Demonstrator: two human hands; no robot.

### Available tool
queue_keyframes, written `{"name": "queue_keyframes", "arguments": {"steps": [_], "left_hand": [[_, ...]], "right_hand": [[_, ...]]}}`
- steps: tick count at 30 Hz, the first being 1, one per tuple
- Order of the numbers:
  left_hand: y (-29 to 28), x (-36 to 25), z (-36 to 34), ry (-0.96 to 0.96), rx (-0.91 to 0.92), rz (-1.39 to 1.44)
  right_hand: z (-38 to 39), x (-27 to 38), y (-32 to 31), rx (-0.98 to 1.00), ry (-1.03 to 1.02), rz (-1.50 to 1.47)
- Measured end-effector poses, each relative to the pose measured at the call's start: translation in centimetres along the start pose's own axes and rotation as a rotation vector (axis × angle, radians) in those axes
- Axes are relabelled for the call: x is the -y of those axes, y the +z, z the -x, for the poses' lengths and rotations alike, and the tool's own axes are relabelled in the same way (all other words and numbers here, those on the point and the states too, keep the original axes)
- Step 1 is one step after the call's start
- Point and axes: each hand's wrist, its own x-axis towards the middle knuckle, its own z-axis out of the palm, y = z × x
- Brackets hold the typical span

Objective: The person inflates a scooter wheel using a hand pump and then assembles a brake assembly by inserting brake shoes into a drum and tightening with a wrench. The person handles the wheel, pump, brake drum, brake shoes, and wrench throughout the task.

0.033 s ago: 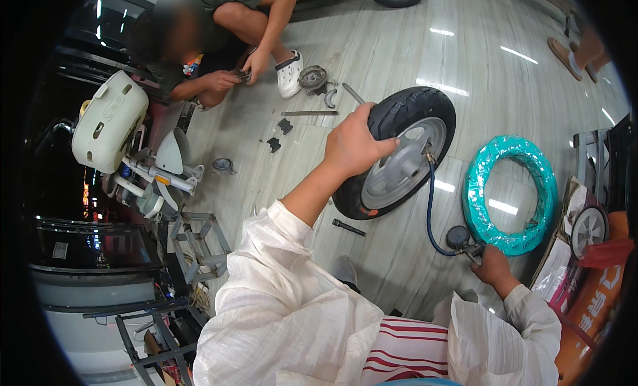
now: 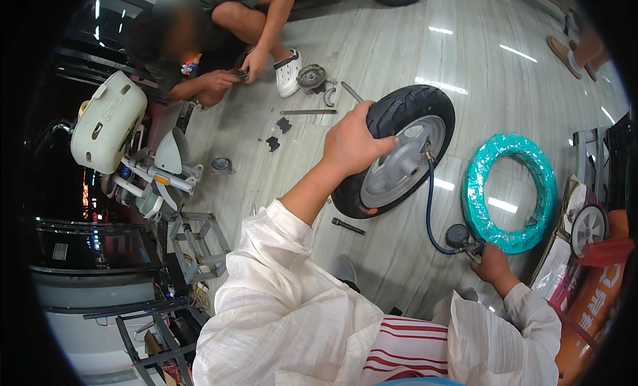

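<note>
My left hand point(image 2: 355, 141) is closed over the near left edge of a scooter wheel point(image 2: 397, 161), its thumb lying across the sidewall toward the grey rim. The wheel, with its black tyre, stands tilted on the floor. From a brass fitting point(image 2: 429, 156) at the rim, a dark blue hose point(image 2: 430, 210) curves down to a tyre inflator with a round black gauge point(image 2: 457, 236). My right hand point(image 2: 493, 265) wraps round the inflator's grip, hiding part of it. Right beside that hand lies a coil wrapped in shiny turquoise film point(image 2: 480, 206).
Another person point(image 2: 229, 43) squats at the upper left, handling a small part. Loose parts lie on the floor: a metal bar point(image 2: 308, 112), black pieces point(image 2: 284, 125), a drum-like hub point(image 2: 311, 76), a black rod point(image 2: 349, 226). Scooter bodywork point(image 2: 109, 123) and a stepladder point(image 2: 199, 246) stand left; an orange machine point(image 2: 598, 306) right.
</note>
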Motion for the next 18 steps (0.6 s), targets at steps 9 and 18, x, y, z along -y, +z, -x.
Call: {"name": "queue_keyframes", "arguments": {"steps": [9, 18], "left_hand": [[0.3, 0.3, -0.1, 0.008, -0.003, 0.014], [0.4, 0.4, -0.2, 0.004, 0.006, 0.031]], "right_hand": [[0.1, 0.1, -0.1, 0.040, 0.007, 0.021], [-0.2, -1.0, 1.3, -0.060, -0.043, -0.042]]}}
